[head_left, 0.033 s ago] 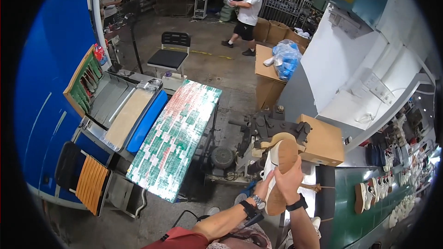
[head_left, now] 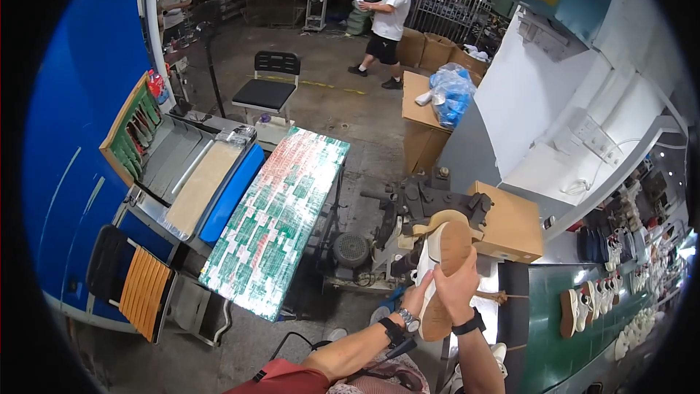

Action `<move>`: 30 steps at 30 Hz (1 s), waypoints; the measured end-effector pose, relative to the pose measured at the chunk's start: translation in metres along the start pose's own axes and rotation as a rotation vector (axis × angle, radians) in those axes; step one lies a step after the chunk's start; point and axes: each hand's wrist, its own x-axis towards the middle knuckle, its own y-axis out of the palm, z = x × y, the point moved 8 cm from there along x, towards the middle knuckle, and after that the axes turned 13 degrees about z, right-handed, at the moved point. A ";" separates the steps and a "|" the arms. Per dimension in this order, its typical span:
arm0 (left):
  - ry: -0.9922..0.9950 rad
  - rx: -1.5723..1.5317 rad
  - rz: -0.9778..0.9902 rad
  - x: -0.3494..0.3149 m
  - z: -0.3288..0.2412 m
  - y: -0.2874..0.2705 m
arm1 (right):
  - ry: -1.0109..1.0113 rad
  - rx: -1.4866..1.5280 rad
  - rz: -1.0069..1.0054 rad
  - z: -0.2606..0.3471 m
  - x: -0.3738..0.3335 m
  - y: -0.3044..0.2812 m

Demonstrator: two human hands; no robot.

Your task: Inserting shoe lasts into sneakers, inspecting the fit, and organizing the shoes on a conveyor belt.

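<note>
A white shoe [head_left: 429,252] with a tan sole is held in both hands at the lower right of centre, its sole turned toward me. My left hand [head_left: 417,298] grips it from the left side, a watch and a black band on that wrist. My right hand [head_left: 458,284] wraps round its right edge, thumb pressed on the sole; a black band circles this wrist too. The shoe's upper end meets the pale curved part [head_left: 442,217] of a dark metal machine [head_left: 445,201]; whether they touch, I cannot tell. Most of the upper is hidden behind the sole and fingers.
A motor [head_left: 351,249] sits low on the machine's left, beside a green-and-white patterned tabletop [head_left: 277,219]. A cardboard box [head_left: 514,226] stands right of the machine. Several shoes rest on a green surface [head_left: 543,306] at right. Farther back are a black chair [head_left: 266,91] and a walking person [head_left: 390,18].
The walking person in the background has shifted slightly to the left. My hands and the shoe show no clear movement.
</note>
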 end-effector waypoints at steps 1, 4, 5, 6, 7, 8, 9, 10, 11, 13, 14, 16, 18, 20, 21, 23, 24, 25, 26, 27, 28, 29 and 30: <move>0.006 0.000 0.001 0.002 0.001 -0.005 | -0.005 0.001 -0.003 0.004 -0.003 -0.001; -0.080 -0.008 0.109 0.002 0.030 -0.011 | -0.031 0.057 -0.014 0.013 -0.019 -0.008; 0.003 -0.063 0.180 -0.004 0.035 -0.006 | -0.022 0.062 0.008 0.016 -0.029 -0.012; 0.080 -0.114 0.257 -0.011 0.036 0.000 | -0.006 0.066 0.025 0.015 -0.041 -0.017; 0.064 -0.163 0.228 -0.044 0.019 0.003 | 0.069 0.014 0.068 0.005 -0.057 -0.015; 0.041 -0.162 0.222 -0.050 0.023 -0.010 | 0.091 0.015 0.078 -0.004 -0.076 -0.015; 0.074 -0.034 0.271 -0.057 0.020 -0.019 | 0.026 0.196 0.097 -0.007 -0.093 -0.015; 0.102 0.096 0.326 -0.061 0.019 -0.029 | -0.032 0.376 0.107 -0.012 -0.103 -0.016; -0.052 0.173 0.263 -0.052 0.030 -0.055 | 0.162 0.788 0.209 -0.050 -0.098 0.003; -0.001 0.352 0.392 -0.090 -0.026 -0.059 | 0.415 1.485 0.252 -0.075 -0.114 0.025; -0.057 0.404 0.475 -0.098 -0.028 -0.074 | 0.294 1.698 0.492 -0.049 -0.100 0.038; -0.077 0.596 0.679 -0.135 -0.060 -0.067 | 0.409 1.657 0.464 -0.095 -0.082 0.104; -0.258 1.010 0.732 -0.152 -0.063 -0.094 | 0.373 2.216 0.564 -0.021 -0.057 0.100; -0.141 1.193 0.598 -0.150 -0.057 -0.132 | 0.249 2.292 0.552 -0.034 -0.044 0.123; -0.104 1.257 0.582 -0.145 -0.049 -0.151 | 0.236 2.305 0.545 -0.034 -0.044 0.126; -0.088 1.451 0.543 -0.136 -0.047 -0.144 | 0.164 2.313 0.558 -0.036 -0.053 0.121; -0.015 1.471 0.494 -0.129 -0.040 -0.155 | 0.091 2.304 0.604 -0.034 -0.057 0.113; -0.018 1.640 0.443 -0.119 -0.037 -0.147 | 0.146 2.227 0.618 -0.036 -0.069 0.093; -0.014 1.807 0.392 -0.110 -0.032 -0.134 | 0.155 2.238 0.565 -0.040 -0.082 0.064; -0.032 1.709 0.382 -0.095 -0.019 -0.138 | 0.070 2.139 0.436 -0.043 -0.093 0.031; 0.020 1.705 0.377 -0.081 -0.009 -0.123 | -0.003 2.023 0.303 -0.058 -0.108 -0.002; 0.068 1.649 0.400 -0.068 -0.001 -0.098 | -0.024 2.024 0.283 -0.077 -0.131 -0.028; 0.117 1.588 0.413 -0.055 0.005 -0.073 | 0.018 2.033 0.197 -0.099 -0.153 -0.047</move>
